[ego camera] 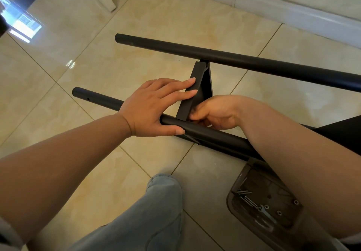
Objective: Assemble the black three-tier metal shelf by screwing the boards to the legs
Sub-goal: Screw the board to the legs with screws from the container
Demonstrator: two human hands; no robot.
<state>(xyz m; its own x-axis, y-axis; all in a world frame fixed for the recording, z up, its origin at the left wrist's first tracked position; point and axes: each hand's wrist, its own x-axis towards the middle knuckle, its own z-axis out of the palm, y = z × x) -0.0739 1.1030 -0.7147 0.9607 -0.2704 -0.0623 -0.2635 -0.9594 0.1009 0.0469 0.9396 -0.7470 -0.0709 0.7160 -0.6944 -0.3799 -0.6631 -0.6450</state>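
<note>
Two black metal tube legs lie across the tiled floor: a far leg (234, 59) and a near leg (211, 133). A black shelf board (199, 78) stands on edge between them, seen nearly end-on. My left hand (154, 108) lies over the near leg, thumb under the tube and straight fingers pressing the board's side. My right hand (214, 114) sits just right of the board where it meets the near leg, fingers curled in a pinch on something small that is hidden. Another black board (340, 129) shows at the right edge.
A clear plastic tray (234, 198) with several screws and a small wrench (265, 213) lies on the floor at lower right, partly under my right forearm. My jeans-clad knee (160, 196) is at bottom centre. A white baseboard (293, 14) runs along the back wall.
</note>
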